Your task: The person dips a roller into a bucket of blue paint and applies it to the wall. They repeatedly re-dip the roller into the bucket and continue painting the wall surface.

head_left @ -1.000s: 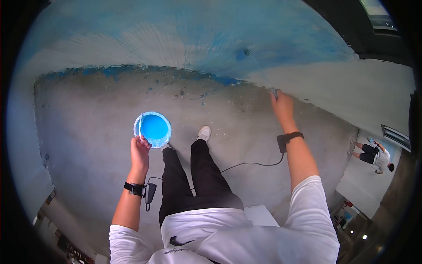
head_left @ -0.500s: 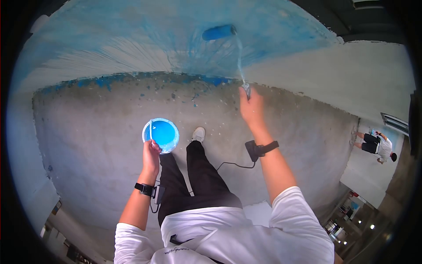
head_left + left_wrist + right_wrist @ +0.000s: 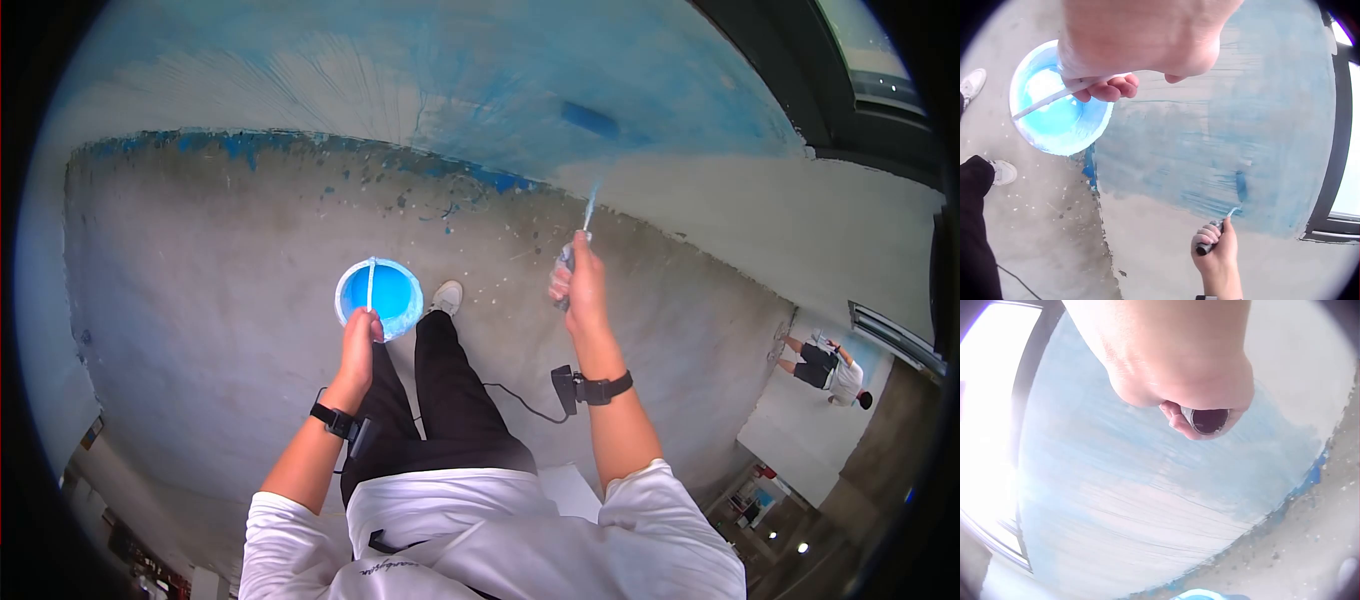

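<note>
My left hand [image 3: 359, 345] grips the white handle [image 3: 371, 285] of a bucket [image 3: 405, 318] of bright blue paint. In the left wrist view its fingers curl round that handle [image 3: 1054, 98]. The right hand [image 3: 583, 285] holds a paint roller by its grip, whose dark end [image 3: 1210, 421] shows in the right wrist view. The blue roller head [image 3: 590, 119] is at the blue-painted part of the wall [image 3: 480, 60], blurred in the head view; whether it touches cannot be told.
Paint spots dot the grey floor [image 3: 230, 280] along the wall's foot. A dark window frame [image 3: 830, 110] stands at the upper right. Another person [image 3: 832, 370] is by a wall at the right. A cable [image 3: 525, 402] hangs between my wrists, past my legs.
The roller head moved left across the wall, then back right. My right hand has come left and nearer my body. The left hand and bucket have shifted right.
</note>
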`<action>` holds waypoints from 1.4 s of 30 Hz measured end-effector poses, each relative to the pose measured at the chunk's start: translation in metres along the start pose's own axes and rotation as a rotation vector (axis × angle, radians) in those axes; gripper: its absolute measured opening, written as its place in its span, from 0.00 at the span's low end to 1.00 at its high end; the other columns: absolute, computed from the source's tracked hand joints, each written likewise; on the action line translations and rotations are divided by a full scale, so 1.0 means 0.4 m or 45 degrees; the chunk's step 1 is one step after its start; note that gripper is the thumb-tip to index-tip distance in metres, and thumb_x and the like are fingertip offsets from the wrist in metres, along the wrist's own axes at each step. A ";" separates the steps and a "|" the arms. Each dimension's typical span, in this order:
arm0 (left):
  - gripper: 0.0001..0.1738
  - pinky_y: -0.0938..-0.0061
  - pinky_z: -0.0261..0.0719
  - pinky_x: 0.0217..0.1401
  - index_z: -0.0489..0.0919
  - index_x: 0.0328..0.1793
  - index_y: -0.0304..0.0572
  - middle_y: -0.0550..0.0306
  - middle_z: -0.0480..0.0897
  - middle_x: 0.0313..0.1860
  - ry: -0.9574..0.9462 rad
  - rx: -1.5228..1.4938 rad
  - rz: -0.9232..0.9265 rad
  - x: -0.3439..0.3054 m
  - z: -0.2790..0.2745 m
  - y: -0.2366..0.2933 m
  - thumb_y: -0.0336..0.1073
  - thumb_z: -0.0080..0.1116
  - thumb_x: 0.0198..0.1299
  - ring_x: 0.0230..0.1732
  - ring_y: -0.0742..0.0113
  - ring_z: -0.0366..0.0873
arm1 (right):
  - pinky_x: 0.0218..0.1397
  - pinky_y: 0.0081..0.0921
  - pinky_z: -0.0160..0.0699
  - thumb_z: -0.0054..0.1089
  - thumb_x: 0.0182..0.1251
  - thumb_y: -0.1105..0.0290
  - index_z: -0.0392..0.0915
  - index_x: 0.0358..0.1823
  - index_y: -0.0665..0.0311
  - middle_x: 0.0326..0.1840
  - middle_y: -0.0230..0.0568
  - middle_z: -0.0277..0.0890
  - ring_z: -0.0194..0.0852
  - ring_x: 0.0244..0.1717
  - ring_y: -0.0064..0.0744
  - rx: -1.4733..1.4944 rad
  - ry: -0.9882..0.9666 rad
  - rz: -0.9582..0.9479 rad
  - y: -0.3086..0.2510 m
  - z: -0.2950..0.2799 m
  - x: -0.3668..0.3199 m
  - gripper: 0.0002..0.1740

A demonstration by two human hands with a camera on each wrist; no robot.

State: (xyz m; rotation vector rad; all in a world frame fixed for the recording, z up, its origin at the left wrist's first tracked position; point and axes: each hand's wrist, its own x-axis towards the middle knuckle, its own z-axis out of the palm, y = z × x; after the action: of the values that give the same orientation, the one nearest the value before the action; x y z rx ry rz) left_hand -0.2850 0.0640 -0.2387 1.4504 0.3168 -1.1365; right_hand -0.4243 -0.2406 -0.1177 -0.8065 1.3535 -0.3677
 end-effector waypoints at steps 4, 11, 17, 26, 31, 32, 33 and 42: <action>0.11 0.76 0.61 0.37 0.71 0.32 0.45 0.66 0.69 0.26 -0.021 0.107 0.043 -0.011 -0.027 -0.006 0.39 0.47 0.67 0.31 0.75 0.63 | 0.14 0.18 0.48 0.47 0.77 0.46 0.63 0.29 0.54 0.14 0.23 0.54 0.48 0.11 0.15 0.070 -0.097 0.049 -0.062 0.028 -0.076 0.23; 0.11 0.77 0.61 0.39 0.71 0.33 0.45 0.66 0.68 0.26 -0.051 0.186 0.054 -0.011 -0.090 0.022 0.39 0.46 0.69 0.31 0.74 0.63 | 0.14 0.17 0.46 0.46 0.78 0.46 0.65 0.29 0.55 0.14 0.22 0.53 0.46 0.11 0.15 0.115 -0.135 0.110 -0.082 0.093 -0.069 0.23; 0.09 0.75 0.63 0.34 0.72 0.37 0.42 0.65 0.70 0.28 -0.068 0.254 0.092 -0.021 -0.166 0.029 0.39 0.50 0.67 0.31 0.76 0.65 | 0.14 0.16 0.46 0.47 0.78 0.48 0.66 0.29 0.56 0.14 0.21 0.51 0.46 0.11 0.13 0.223 -0.157 0.357 -0.064 0.113 0.022 0.22; 0.09 0.75 0.66 0.35 0.71 0.38 0.41 0.64 0.72 0.31 -0.102 0.239 0.094 -0.015 -0.250 0.037 0.38 0.51 0.67 0.32 0.76 0.66 | 0.12 0.16 0.46 0.45 0.79 0.49 0.65 0.27 0.55 0.13 0.21 0.51 0.46 0.10 0.14 0.376 -0.162 0.333 -0.099 0.121 -0.029 0.23; 0.09 0.78 0.61 0.34 0.72 0.36 0.44 0.67 0.68 0.26 -0.064 0.267 0.117 -0.042 -0.257 0.078 0.38 0.47 0.69 0.29 0.77 0.63 | 0.14 0.16 0.47 0.48 0.78 0.50 0.65 0.27 0.55 0.14 0.20 0.50 0.46 0.11 0.15 0.184 -0.038 0.400 -0.042 0.137 0.093 0.22; 0.09 0.78 0.61 0.34 0.72 0.36 0.44 0.67 0.68 0.26 -0.060 0.303 0.126 -0.042 -0.261 0.073 0.38 0.47 0.69 0.29 0.77 0.64 | 0.14 0.16 0.47 0.48 0.78 0.50 0.65 0.27 0.55 0.14 0.20 0.50 0.46 0.11 0.15 0.202 -0.029 0.393 -0.034 0.127 0.088 0.22; 0.09 0.78 0.61 0.34 0.72 0.36 0.44 0.67 0.68 0.26 -0.067 0.342 0.136 -0.039 -0.259 0.067 0.38 0.47 0.69 0.29 0.77 0.64 | 0.14 0.16 0.47 0.48 0.78 0.51 0.65 0.28 0.55 0.14 0.20 0.50 0.46 0.11 0.15 0.241 -0.072 0.383 -0.033 0.113 0.077 0.21; 0.08 0.77 0.64 0.33 0.71 0.39 0.41 0.65 0.70 0.29 -0.140 0.405 0.118 -0.012 -0.204 0.062 0.37 0.50 0.68 0.30 0.77 0.64 | 0.13 0.16 0.45 0.45 0.79 0.48 0.67 0.29 0.55 0.13 0.21 0.51 0.45 0.10 0.14 0.192 -0.070 0.027 -0.170 -0.062 -0.129 0.23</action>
State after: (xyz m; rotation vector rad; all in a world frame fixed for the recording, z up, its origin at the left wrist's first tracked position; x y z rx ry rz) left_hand -0.2321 0.1309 -0.2349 1.6527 -0.0109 -1.2243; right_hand -0.4448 -0.2606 -0.0335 -0.6719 1.2665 -0.4230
